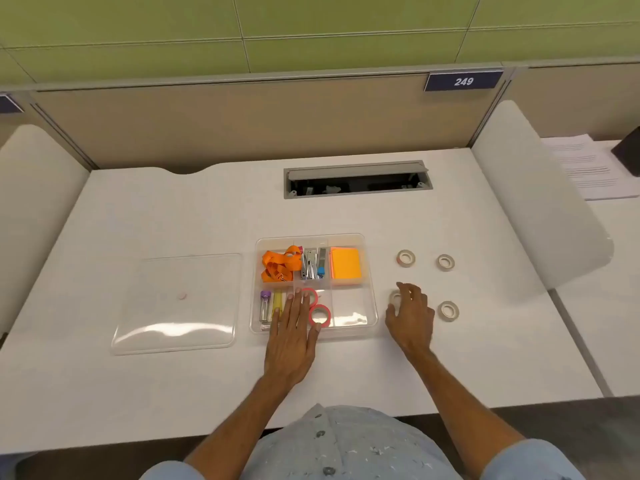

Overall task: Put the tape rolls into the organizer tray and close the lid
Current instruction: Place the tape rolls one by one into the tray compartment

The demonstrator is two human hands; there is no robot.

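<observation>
White desk (194,216) filled my view, backed by a tan partition whose dark blue plate (463,81) read "249" in white. Near the middle sat the clear plastic organizer tray (370,271), its far compartments holding an orange lanyard (278,266), a metal stapler (310,265) and orange sticky notes (345,266). Two red tape rolls (320,315) lay in the near middle compartment, and I saw my left hand (291,341) flat over them, fingers spread, gripping nothing. My right hand (412,315) was curled over a whitish tape roll (394,297) just right of the tray; I could not tell whether it had closed on it. Three more whitish tape rolls (446,262) lay further right, apart from each other. Left of the tray lay the clear flat lid (176,303). No labels on the rolls were readable.
</observation>
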